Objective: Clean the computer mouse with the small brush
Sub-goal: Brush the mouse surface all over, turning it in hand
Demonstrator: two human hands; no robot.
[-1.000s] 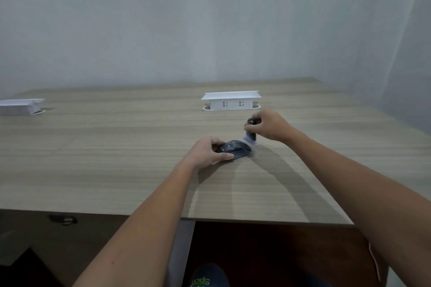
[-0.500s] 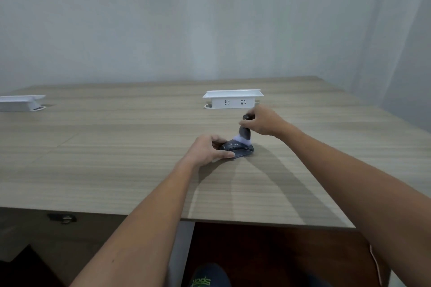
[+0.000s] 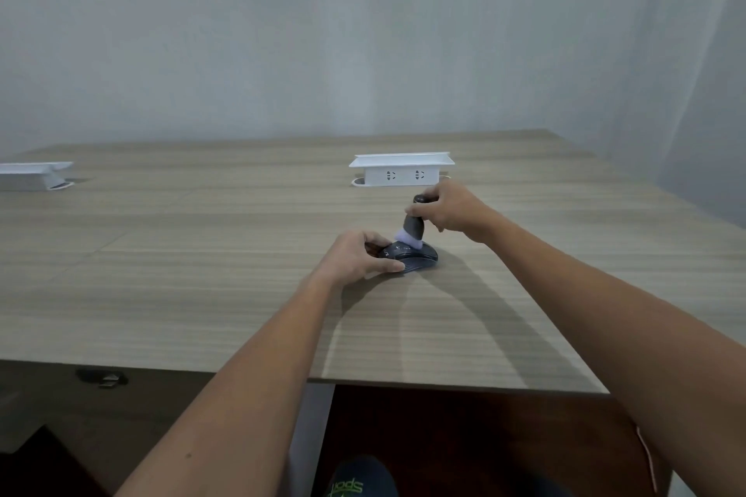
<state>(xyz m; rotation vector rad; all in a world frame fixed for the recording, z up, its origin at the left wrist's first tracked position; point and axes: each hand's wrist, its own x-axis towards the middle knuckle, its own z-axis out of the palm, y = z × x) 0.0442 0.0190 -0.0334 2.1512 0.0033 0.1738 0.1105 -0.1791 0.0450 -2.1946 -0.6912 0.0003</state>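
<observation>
A dark computer mouse (image 3: pixel 415 255) lies on the wooden table (image 3: pixel 202 274), near the middle. My left hand (image 3: pixel 357 257) grips its left end, thumb along the near side. My right hand (image 3: pixel 448 208) holds a small brush (image 3: pixel 412 227) with a dark handle, standing nearly upright. Its pale bristles press on the top of the mouse. The left part of the mouse is hidden under my fingers.
A white pop-up socket box (image 3: pixel 401 169) stands just behind my right hand. A second white box (image 3: pixel 34 173) sits at the far left. The table's front edge runs below my forearms, with a shoe (image 3: pixel 355 478) on the floor beneath.
The brush has moved left from beside the mouse's right end onto its top, and my right hand has lifted slightly. My left hand has stayed on the mouse.
</observation>
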